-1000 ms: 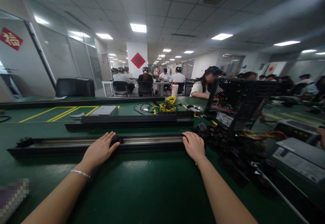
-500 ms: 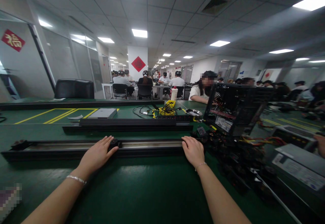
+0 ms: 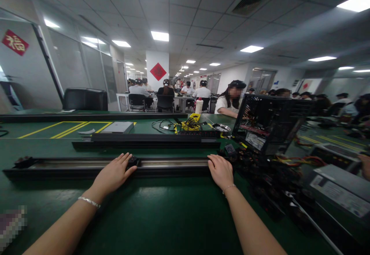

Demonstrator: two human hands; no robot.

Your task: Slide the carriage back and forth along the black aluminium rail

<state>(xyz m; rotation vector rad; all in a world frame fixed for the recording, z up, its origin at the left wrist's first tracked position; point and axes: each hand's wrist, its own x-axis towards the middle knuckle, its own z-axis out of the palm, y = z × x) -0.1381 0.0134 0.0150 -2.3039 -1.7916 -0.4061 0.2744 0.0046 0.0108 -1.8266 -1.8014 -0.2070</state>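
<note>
A long black rail (image 3: 173, 172) with a shiny metal strip along its channel lies crosswise on the green tabletop in front of me. My left hand (image 3: 114, 173) reaches over its middle, thumb and fingers about a small black sliding block (image 3: 133, 161) in the channel. Near the right end, my right hand (image 3: 221, 171) grips the rail, fingers bent over the top; the tip there is hidden beneath the hand. Another dark fitting (image 3: 23, 162) sits at the rail's left end. Just behind lies a second black rail (image 3: 144, 141), parallel to the first.
To the right stand an open computer case (image 3: 264, 124), a heap of black parts (image 3: 268, 185) and grey power supply boxes (image 3: 341, 189). Farther back are a flat grey box (image 3: 117, 127), cables, a metal bowl (image 3: 221, 128) and a third long bar (image 3: 86, 117). A person sits across the table.
The view has shifted very slightly. Both hands stay in place on the rail, and the left hand with the block shows no clear movement along it.
</note>
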